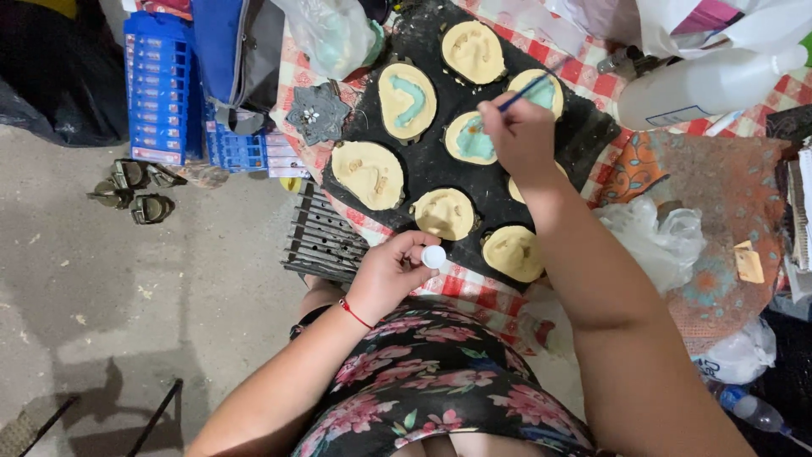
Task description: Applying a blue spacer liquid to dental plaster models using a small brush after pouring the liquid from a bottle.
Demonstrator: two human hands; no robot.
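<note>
While the right hand [520,135] grips a thin brush [526,91] over the black board [440,165], three clay ovals show teal (five remain bare); left hand [391,275] pinches a small white cap [434,256].

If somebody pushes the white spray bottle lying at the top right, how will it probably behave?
The white spray bottle lies on its side on the checked cloth, so its round body would probably roll. It looks like thin plastic, likely light. The trigger head may stop a full roll.
</note>
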